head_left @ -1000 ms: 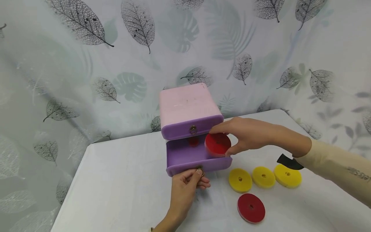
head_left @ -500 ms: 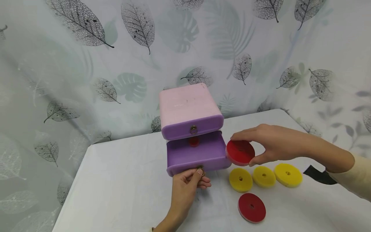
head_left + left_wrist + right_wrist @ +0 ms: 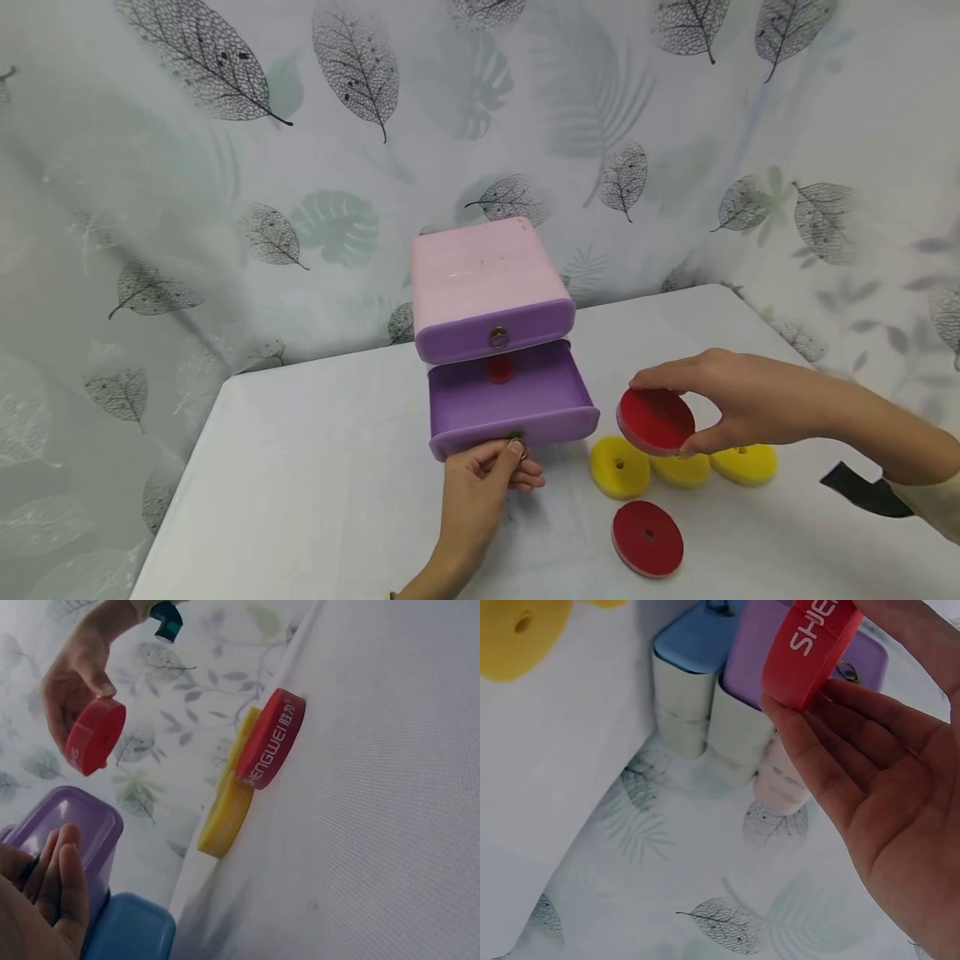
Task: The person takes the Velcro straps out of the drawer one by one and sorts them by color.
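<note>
My left hand (image 3: 478,500) pinches the ring pull (image 3: 520,450) of the open purple drawer (image 3: 487,432) in the head view. A small red round piece (image 3: 500,369) lies at the back of that drawer. To the right of the drawer, my right hand (image 3: 750,400) holds a red hook-and-loop tape roll (image 3: 655,419) by its edges, thumb on one side and fingers on the other. The right wrist view shows white lettering on the roll's red side (image 3: 806,656). Beneath it are yellow tape rolls (image 3: 619,467), partly covered in the head view. Another red roll (image 3: 647,539) lies nearer.
Above the open drawer sits the pink-topped upper unit (image 3: 480,271) with its purple front pushed in. A blue-fronted drawer (image 3: 694,641) shows lower down in the wrist views. The white table (image 3: 315,467) ends at a leaf-printed curtain (image 3: 420,100).
The right hand has carried the red roll out of the drawer, rightward and toward me, over the yellow rolls. My left hand keeps its pinch on the ring pull.
</note>
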A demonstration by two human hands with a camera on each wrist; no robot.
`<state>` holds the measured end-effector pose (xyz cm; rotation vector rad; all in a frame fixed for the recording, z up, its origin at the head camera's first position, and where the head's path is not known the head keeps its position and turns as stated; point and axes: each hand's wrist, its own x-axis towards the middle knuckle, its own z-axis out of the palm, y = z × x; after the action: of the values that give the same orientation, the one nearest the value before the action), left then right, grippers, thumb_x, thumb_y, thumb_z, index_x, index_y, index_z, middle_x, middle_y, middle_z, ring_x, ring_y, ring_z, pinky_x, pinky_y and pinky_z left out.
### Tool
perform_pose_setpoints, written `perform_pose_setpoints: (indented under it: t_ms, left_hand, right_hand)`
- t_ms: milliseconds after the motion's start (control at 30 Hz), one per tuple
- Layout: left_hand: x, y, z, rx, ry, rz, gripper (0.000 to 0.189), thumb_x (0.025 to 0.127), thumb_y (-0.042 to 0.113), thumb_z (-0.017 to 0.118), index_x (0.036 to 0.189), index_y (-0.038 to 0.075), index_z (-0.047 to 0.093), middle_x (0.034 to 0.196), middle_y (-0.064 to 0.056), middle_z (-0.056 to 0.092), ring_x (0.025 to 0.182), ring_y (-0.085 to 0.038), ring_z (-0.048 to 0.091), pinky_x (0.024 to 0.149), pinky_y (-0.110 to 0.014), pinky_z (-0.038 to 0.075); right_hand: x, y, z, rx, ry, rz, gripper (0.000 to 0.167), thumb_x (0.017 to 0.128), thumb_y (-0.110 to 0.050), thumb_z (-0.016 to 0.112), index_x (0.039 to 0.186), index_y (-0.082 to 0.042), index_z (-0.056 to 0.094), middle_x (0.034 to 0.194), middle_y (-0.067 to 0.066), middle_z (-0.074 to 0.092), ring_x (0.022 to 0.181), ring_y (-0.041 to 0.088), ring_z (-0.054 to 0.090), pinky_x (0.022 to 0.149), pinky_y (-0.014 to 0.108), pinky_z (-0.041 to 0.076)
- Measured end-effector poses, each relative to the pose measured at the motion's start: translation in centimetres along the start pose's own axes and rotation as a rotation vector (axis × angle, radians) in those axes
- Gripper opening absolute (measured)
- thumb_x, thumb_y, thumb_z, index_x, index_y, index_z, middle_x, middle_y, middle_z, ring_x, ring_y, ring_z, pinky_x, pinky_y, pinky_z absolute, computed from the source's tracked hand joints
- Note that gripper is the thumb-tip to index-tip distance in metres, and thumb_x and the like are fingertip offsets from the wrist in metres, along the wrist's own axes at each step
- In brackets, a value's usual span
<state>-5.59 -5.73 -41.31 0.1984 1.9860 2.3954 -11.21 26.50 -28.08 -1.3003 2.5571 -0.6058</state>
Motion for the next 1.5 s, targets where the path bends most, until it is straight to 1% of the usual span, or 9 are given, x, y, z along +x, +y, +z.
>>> perform_pose_setpoints:
  t_ms: [167, 367, 500, 700, 767, 1000, 1167, 1333, 1500]
  left_hand:
    - [-0.1, 0.0, -0.1, -0.002, 0.005, -0.002, 0.025, 0.103, 0.015, 0.067, 0.095, -0.008, 0.073, 0.083, -0.020, 0.074, 0.072, -0.029, 0.076, 0.070, -0.039, 0.064]
    - [0.0, -0.1, 0.0, -0.004, -0.001, 0.015, 0.025, 0.103, 0.014, 0.067, 0.095, -0.009, 0.073, 0.083, -0.021, 0.074, 0.072, -0.030, 0.076, 0.070, -0.039, 0.064]
    - [-0.1, -0.2, 0.0, -0.012, 0.002, 0.025, 0.025, 0.103, 0.014, 0.067, 0.095, -0.009, 0.072, 0.083, -0.021, 0.074, 0.071, -0.030, 0.076, 0.069, -0.039, 0.064]
    - [-0.2, -0.4, 0.0, -0.019, -0.002, 0.013, 0.026, 0.104, 0.015, 0.066, 0.096, -0.009, 0.072, 0.083, -0.021, 0.074, 0.071, -0.029, 0.076, 0.069, -0.039, 0.064]
    - [-0.1, -0.5, 0.0, -0.017, -0.004, 0.004, 0.026, 0.104, 0.016, 0.066, 0.096, -0.008, 0.073, 0.083, -0.020, 0.075, 0.072, -0.029, 0.076, 0.069, -0.039, 0.064]
    - [-0.1, -0.3, 0.0, -0.013, -0.005, 0.005, 0.025, 0.104, 0.014, 0.066, 0.095, -0.008, 0.073, 0.082, -0.020, 0.074, 0.071, -0.029, 0.076, 0.069, -0.039, 0.064]
    - [-0.1, -0.1, 0.0, -0.010, -0.001, 0.008, 0.026, 0.103, 0.015, 0.067, 0.095, -0.009, 0.072, 0.083, -0.021, 0.074, 0.071, -0.029, 0.076, 0.069, -0.038, 0.064]
    - [0.0, -0.1, 0.0, -0.015, -0.002, 0.011, 0.026, 0.103, 0.014, 0.067, 0.095, -0.010, 0.072, 0.083, -0.022, 0.074, 0.071, -0.028, 0.076, 0.069, -0.036, 0.064]
    - [0.0, -0.1, -0.2, -0.006, -0.002, 0.009, 0.026, 0.103, 0.014, 0.067, 0.094, -0.009, 0.073, 0.083, -0.022, 0.074, 0.071, -0.028, 0.076, 0.069, -0.037, 0.064]
  right_hand:
    - [-0.6, 0.5, 0.8, 0.005, 0.008, -0.012, 0.062, 0.086, -0.028, 0.089, 0.140, -0.018, 0.060, 0.124, -0.015, 0.065, 0.102, 0.006, 0.064, 0.082, 0.027, 0.060]
    - [-1.6, 0.7, 1.9, 0.010, -0.039, 0.047, 0.064, 0.082, -0.025, 0.091, 0.138, -0.023, 0.059, 0.123, -0.018, 0.063, 0.103, 0.005, 0.062, 0.082, 0.027, 0.060]
    - [-2.1, 1.0, 2.6, 0.045, -0.058, 0.070, 0.066, 0.081, -0.024, 0.092, 0.138, -0.022, 0.059, 0.121, -0.018, 0.063, 0.103, 0.006, 0.062, 0.080, 0.027, 0.060]
    - [-2.8, 1.6, 3.9, 0.085, -0.081, 0.092, 0.065, 0.081, -0.024, 0.091, 0.137, -0.022, 0.058, 0.121, -0.017, 0.063, 0.103, 0.006, 0.061, 0.080, 0.027, 0.060]
    - [-3.1, 1.9, 4.4, 0.100, -0.102, 0.114, 0.068, 0.080, -0.024, 0.092, 0.138, -0.021, 0.058, 0.122, -0.016, 0.063, 0.104, 0.007, 0.061, 0.080, 0.028, 0.060]
    - [-3.9, 2.3, 5.4, 0.093, -0.173, 0.267, 0.076, 0.073, -0.025, 0.095, 0.139, -0.016, 0.059, 0.126, -0.011, 0.062, 0.108, 0.013, 0.060, 0.077, 0.028, 0.061]
    - [-4.0, 2.5, 6.1, 0.105, -0.213, 0.311, 0.074, 0.070, -0.023, 0.098, 0.135, -0.017, 0.063, 0.123, -0.010, 0.062, 0.109, 0.017, 0.061, 0.076, 0.026, 0.060]
    - [-4.1, 2.7, 6.8, 0.118, -0.213, 0.323, 0.073, 0.069, -0.024, 0.099, 0.133, -0.021, 0.063, 0.120, -0.013, 0.061, 0.109, 0.020, 0.059, 0.075, 0.026, 0.060]
    - [-4.5, 3.0, 7.3, 0.122, -0.200, 0.308, 0.073, 0.069, -0.027, 0.098, 0.133, -0.023, 0.062, 0.120, -0.016, 0.061, 0.110, 0.019, 0.058, 0.078, 0.026, 0.060]
